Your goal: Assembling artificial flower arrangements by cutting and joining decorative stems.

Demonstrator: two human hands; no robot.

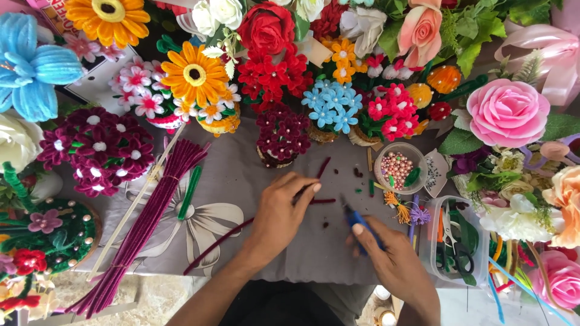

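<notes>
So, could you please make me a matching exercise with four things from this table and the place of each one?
Things:
1. blue-handled cutter
2. dark red pipe cleaner
3. bowl of pink beads
4. bundle of maroon pipe cleaners

Places:
A. lying at the left of the grey cloth
B. in the right hand
C. under the left hand
D. in front of the red and pink flower pot

Pairs: 1-B, 2-C, 3-D, 4-A

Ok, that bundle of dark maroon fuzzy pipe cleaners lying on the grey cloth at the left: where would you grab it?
Grip the bundle of dark maroon fuzzy pipe cleaners near its middle, by the thin tie, coming from above with fingers across its width. It lies flat and diagonal on the grey cloth; the ends fan loose, so stems could slip out there. The left hand is nearest; the right hand holds a blue-handled tool.
</notes>
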